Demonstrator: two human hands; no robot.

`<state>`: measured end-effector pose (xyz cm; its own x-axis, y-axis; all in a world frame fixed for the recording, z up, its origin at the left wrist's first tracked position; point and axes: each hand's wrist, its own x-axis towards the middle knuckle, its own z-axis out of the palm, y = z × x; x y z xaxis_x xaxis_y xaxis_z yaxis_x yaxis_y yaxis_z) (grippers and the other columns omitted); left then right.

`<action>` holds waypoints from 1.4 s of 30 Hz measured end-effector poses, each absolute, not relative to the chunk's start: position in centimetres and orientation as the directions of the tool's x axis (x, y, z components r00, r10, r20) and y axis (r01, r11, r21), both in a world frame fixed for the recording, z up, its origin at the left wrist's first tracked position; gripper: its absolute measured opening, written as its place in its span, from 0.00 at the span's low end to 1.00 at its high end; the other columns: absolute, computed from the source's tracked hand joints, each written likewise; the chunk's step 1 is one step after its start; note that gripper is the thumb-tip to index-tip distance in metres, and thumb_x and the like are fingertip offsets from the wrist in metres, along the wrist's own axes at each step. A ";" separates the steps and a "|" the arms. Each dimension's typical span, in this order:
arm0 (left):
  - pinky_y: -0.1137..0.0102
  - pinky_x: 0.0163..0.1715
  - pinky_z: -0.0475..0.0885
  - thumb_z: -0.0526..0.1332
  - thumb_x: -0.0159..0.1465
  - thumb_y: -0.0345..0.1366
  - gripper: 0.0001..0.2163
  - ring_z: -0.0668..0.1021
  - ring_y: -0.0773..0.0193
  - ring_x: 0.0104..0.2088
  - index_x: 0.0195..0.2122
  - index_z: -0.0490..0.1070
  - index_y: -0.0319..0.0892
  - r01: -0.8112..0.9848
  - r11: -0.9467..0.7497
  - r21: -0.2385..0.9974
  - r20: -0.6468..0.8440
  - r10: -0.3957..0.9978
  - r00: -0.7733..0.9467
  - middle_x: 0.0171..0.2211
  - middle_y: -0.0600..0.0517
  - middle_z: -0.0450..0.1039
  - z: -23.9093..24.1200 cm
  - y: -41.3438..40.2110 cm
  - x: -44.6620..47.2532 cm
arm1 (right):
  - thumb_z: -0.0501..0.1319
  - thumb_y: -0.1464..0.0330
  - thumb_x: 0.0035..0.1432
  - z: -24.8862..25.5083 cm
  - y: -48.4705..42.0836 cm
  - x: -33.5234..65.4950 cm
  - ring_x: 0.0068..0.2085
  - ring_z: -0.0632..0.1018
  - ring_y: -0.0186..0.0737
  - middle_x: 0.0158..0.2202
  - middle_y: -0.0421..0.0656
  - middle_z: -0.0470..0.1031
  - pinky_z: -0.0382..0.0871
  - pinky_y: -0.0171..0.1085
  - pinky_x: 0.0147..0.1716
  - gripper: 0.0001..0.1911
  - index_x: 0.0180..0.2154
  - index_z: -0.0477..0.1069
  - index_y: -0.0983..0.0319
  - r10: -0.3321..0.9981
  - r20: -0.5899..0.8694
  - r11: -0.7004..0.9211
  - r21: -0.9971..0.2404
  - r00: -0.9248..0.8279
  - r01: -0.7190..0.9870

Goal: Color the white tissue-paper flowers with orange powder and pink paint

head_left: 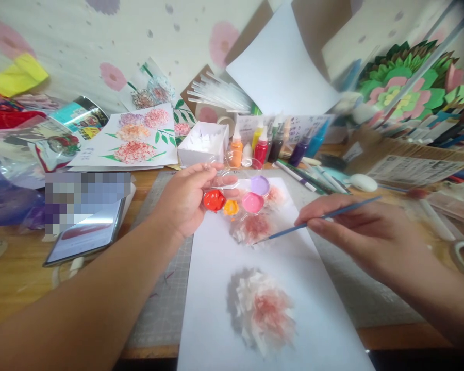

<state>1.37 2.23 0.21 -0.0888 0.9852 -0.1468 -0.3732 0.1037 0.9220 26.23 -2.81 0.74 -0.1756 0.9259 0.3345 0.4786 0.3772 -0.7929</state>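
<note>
Between the thumb and fingers of my left hand (pixel 189 193) is a clear plastic paint palette (pixel 234 180), its wells showing red, yellow-orange, pink and lilac paint. My right hand (pixel 344 232) pinches a thin blue paintbrush (pixel 325 215), whose tip points left and down, close to the lower edge of a tissue flower (pixel 253 228). Whether the bristles touch it I cannot tell. That flower is white with a reddish centre and partly covered by the palette. A larger tissue flower (pixel 265 309) of the same colours lies nearer on the white paper sheet (pixel 209 288).
A grey cutting mat (pixel 154 309) lies under the paper. Behind stand paint bottles (pixel 260 149), a small white box (pixel 203 144) and painted flower pictures (pixel 139 134). A phone (pixel 85 232) rests at left; markers (pixel 297 175) and a cardboard box of brushes (pixel 413 159) are at right.
</note>
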 end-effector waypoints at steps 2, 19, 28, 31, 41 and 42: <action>0.63 0.29 0.81 0.59 0.62 0.26 0.04 0.84 0.55 0.31 0.35 0.74 0.34 -0.370 0.120 0.921 -0.164 0.983 -0.089 0.32 0.44 0.79 0.3 2.2 1.4 | 0.68 0.63 0.51 0.7 -2.8 26.4 0.30 0.81 0.37 0.29 0.37 0.83 0.74 0.35 0.33 0.02 0.28 0.80 0.52 0.935 0.332 0.351 -0.813 -0.125 0.465; 0.62 0.34 0.80 0.58 0.65 0.28 0.07 0.85 0.49 0.32 0.42 0.72 0.34 -0.329 0.239 0.914 -0.243 0.970 0.027 0.32 0.36 0.82 0.9 1.1 2.0 | 0.71 0.63 0.48 1.7 -2.9 27.3 0.30 0.80 0.35 0.29 0.38 0.83 0.73 0.32 0.30 0.02 0.28 0.82 0.51 0.892 0.451 0.401 -0.828 0.041 0.392; 0.63 0.32 0.80 0.57 0.65 0.28 0.07 0.85 0.49 0.31 0.43 0.71 0.34 -0.343 0.223 0.912 -0.233 0.972 0.013 0.30 0.38 0.81 0.6 1.6 1.5 | 0.71 0.60 0.50 1.3 -2.7 27.8 0.32 0.82 0.39 0.29 0.39 0.83 0.75 0.35 0.32 0.03 0.29 0.81 0.51 0.930 0.360 0.329 -0.906 0.076 0.264; 0.62 0.32 0.80 0.58 0.64 0.28 0.06 0.85 0.49 0.32 0.41 0.73 0.35 -0.336 0.188 0.923 -0.200 0.980 0.000 0.30 0.39 0.81 0.4 1.8 1.3 | 0.71 0.60 0.50 0.7 -2.5 27.8 0.32 0.81 0.37 0.30 0.39 0.83 0.74 0.33 0.32 0.04 0.30 0.81 0.51 0.944 0.329 0.322 -0.913 -0.015 0.250; 0.60 0.33 0.81 0.59 0.63 0.28 0.05 0.85 0.51 0.33 0.38 0.74 0.35 -0.356 0.135 0.925 -0.154 0.988 -0.023 0.30 0.43 0.80 -0.1 2.2 1.1 | 0.69 0.65 0.50 0.9 -2.2 26.1 0.27 0.80 0.33 0.26 0.37 0.82 0.74 0.30 0.29 0.02 0.26 0.80 0.54 0.925 0.349 0.379 -0.817 -0.151 0.435; 0.61 0.32 0.81 0.59 0.64 0.28 0.05 0.85 0.51 0.32 0.38 0.74 0.35 -0.354 0.141 0.924 -0.160 0.987 -0.023 0.30 0.43 0.81 0.0 2.1 1.2 | 0.69 0.65 0.50 1.0 -2.2 26.1 0.27 0.80 0.33 0.26 0.38 0.82 0.74 0.30 0.29 0.02 0.26 0.80 0.55 0.925 0.348 0.379 -0.813 -0.151 0.443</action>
